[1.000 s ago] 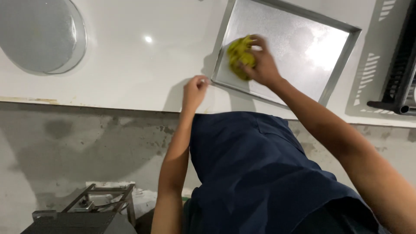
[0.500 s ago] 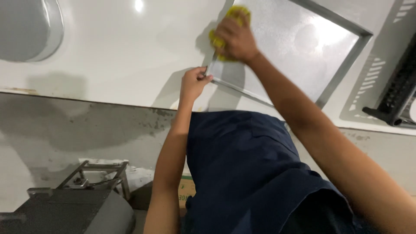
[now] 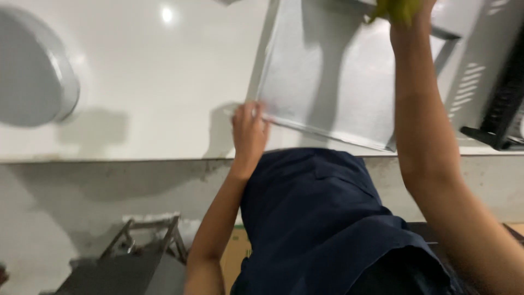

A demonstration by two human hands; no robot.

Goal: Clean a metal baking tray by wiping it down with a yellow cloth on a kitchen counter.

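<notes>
A shallow rectangular metal tray [image 3: 327, 76] lies on a white counter [image 3: 164, 71]. My left hand [image 3: 249, 127] rests on the tray's near left corner, fingers pressing its rim. Far across the tray, at the top edge of the view, my right hand [image 3: 406, 8] grips a yellow-green cloth [image 3: 396, 10] against the tray's surface. The hand and cloth are partly cut off by the frame. My dark blue shirt fills the lower middle.
A round grey plate or lid [image 3: 33, 71] sits at the counter's left. A black rack [image 3: 502, 104] stands at the right edge. Below the counter front, a metal stand [image 3: 142, 246] sits on the floor beside a grey concrete wall.
My right hand with the cloth has slid from the tray's near left part toward its far side. My left hand has stayed on the tray's corner. The view has shifted closer.
</notes>
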